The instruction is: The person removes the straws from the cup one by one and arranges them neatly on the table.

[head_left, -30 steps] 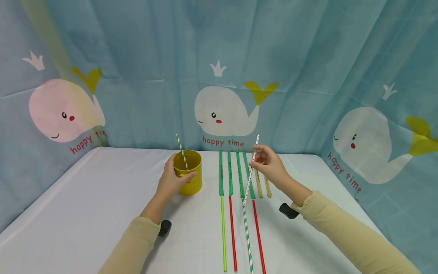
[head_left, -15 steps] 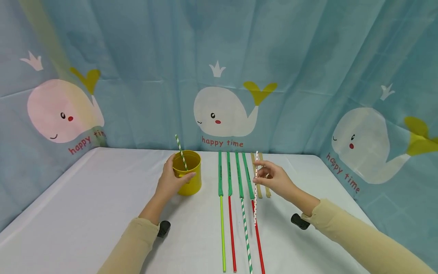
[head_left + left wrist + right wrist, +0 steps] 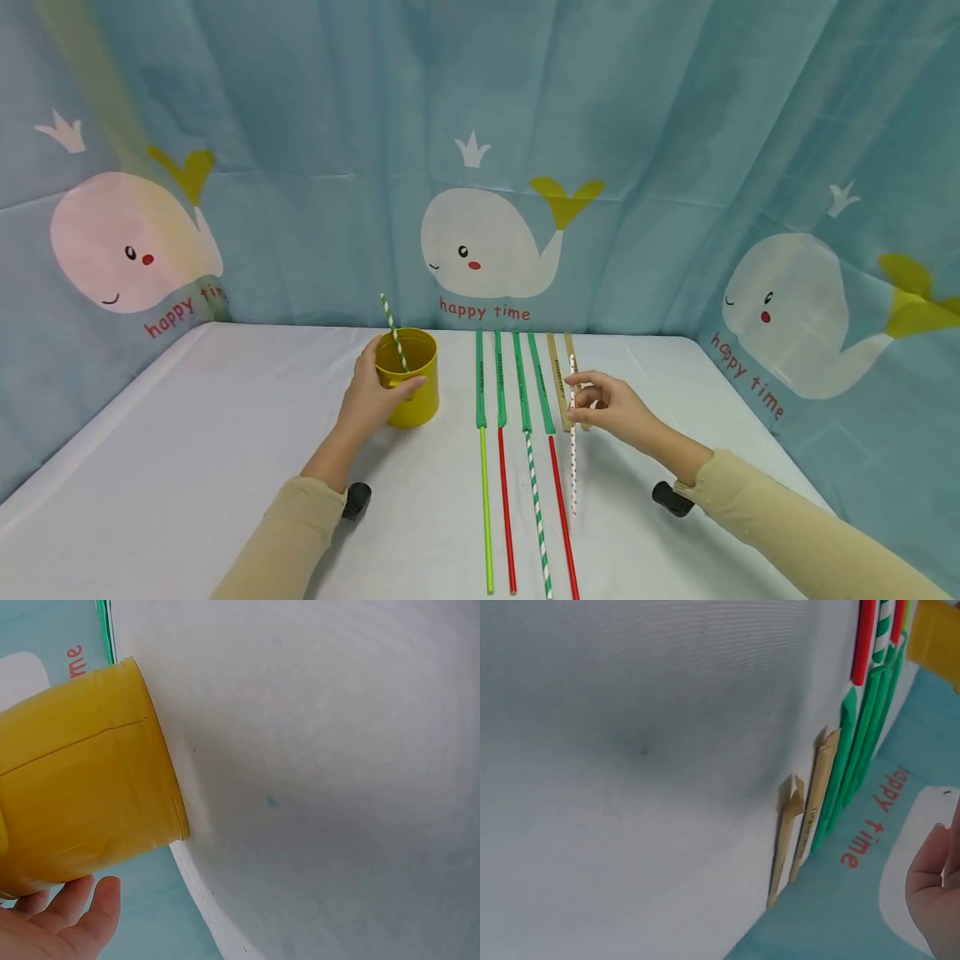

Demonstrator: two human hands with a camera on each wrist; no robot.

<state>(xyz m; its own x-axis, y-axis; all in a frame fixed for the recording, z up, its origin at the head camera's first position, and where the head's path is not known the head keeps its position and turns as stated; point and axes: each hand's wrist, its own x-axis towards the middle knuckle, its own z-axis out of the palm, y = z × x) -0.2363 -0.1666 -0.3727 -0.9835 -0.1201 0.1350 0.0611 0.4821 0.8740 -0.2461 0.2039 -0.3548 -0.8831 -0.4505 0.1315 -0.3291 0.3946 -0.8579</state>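
Observation:
A yellow bucket (image 3: 422, 402) stands upright on the table; a green-and-white striped straw (image 3: 390, 321) leans inside it. My left hand (image 3: 371, 392) grips the bucket's left side, thumb on the front. In the left wrist view, curled fingertips (image 3: 101, 911) lie against the bucket (image 3: 82, 780). My right hand (image 3: 615, 408) pinches a white straw with small dark or red dots (image 3: 573, 475) between thumb and fingers, in front of two brown paper-wrapped sticks (image 3: 557, 371). The right wrist view shows only part of that hand (image 3: 934, 885); the dotted straw is not visible there.
Several green-wrapped strips (image 3: 481, 379) lie in a row at the back. Before them lie a lime straw (image 3: 486, 517), two red straws (image 3: 507, 517) and a striped straw (image 3: 537, 517). A blue whale-print curtain (image 3: 360, 167) closes the back and sides.
My right hand has moved right and toward me with the dotted straw, from over the green strips to the brown ones; the straw has swung to nearly vertical in view. My left hand stays on the bucket.

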